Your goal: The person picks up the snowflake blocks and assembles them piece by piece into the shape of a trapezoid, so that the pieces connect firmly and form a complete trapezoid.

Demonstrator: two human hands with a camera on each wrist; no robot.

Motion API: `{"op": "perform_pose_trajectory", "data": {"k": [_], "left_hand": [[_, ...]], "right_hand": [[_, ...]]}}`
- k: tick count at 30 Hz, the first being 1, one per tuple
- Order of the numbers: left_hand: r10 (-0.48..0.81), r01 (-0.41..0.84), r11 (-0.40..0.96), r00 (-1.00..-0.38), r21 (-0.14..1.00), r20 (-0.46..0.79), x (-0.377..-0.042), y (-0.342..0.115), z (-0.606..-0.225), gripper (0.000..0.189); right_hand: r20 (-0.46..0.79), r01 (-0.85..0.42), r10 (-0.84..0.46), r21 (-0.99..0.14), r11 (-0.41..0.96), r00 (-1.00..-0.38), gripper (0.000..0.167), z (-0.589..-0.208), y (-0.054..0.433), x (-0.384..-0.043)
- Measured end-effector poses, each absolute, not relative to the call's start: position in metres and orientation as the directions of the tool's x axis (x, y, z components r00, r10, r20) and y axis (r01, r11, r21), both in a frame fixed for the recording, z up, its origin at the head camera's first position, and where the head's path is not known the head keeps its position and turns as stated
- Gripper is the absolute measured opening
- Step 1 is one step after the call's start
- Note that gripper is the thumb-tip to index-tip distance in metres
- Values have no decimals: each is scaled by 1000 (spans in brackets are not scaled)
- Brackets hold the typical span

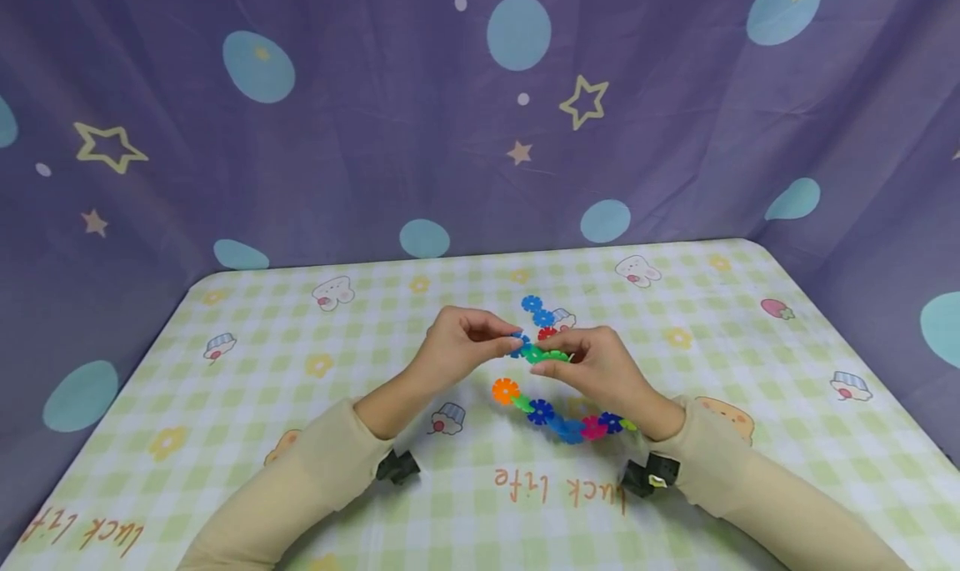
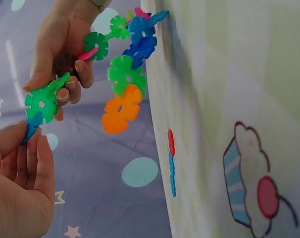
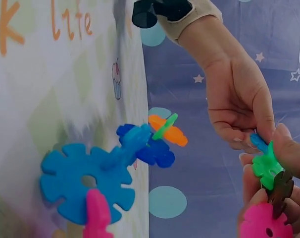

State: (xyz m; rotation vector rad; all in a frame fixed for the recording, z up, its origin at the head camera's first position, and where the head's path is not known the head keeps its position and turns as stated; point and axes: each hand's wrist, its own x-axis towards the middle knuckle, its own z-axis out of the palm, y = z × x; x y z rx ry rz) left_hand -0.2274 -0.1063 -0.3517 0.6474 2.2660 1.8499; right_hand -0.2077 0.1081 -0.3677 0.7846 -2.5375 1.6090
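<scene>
Both hands meet above the table, working on notched plastic snowflake discs. My left hand (image 1: pixel 457 346) pinches a blue snowflake disc (image 2: pixel 33 126) between thumb and fingertips. That disc meets the edge of a green snowflake disc (image 2: pixel 42 104) at the end of a linked chain. With thumb and curled fingers, my right hand (image 1: pixel 600 363) grips the chain near this green end, around a dark brown disc (image 2: pixel 67 65). From there the chain loops below the right hand through pink, blue and green discs to an orange disc (image 1: pixel 505 391) at its free end.
Beyond the hands lie loose discs on the checked tablecloth (image 1: pixel 360 321): two blue discs (image 1: pixel 537 311) joined together and a red disc (image 1: pixel 547 334) beside them. A purple curtain (image 1: pixel 337 137) hangs behind the table. Each wrist carries a small black camera (image 1: pixel 399 468).
</scene>
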Motion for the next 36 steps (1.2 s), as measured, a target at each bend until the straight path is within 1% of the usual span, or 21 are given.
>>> {"op": "perform_pose_trajectory", "data": {"k": [9, 15, 19, 23, 27, 30, 33, 36], "left_hand": [[416, 151, 114, -905, 982, 91, -232, -103, -352, 15], [405, 62, 110, -914, 992, 12, -238, -102, -352, 17], [401, 28, 115, -916, 993, -20, -239, -102, -353, 17], [410, 58, 110, -912, 992, 8, -240, -102, -353, 16], [427, 149, 118, -900, 982, 85, -242, -103, -352, 18], [449, 205, 134, -885, 970, 125, -248, -103, -354, 24], [475, 221, 134, -870, 966, 133, -258, -104, -357, 27], [489, 195, 126, -865, 973, 110, -269, -106, -361, 27]], "right_hand": [[302, -444, -387, -822, 358, -871, 18, -370, 110, -212], [260, -398, -385, -851, 342, -886, 19, -369, 110, -214], [233, -371, -392, -869, 328, -890, 20, -370, 110, -214], [215, -349, -392, -884, 311, -894, 21, -370, 111, -215], [203, -334, -384, -889, 313, -901, 23, -370, 111, -216], [194, -320, -361, -888, 331, -912, 25, -369, 113, -217], [185, -301, -341, -896, 326, -922, 26, -369, 116, -217], [165, -269, -330, -916, 298, -929, 28, -369, 120, -217]]}}
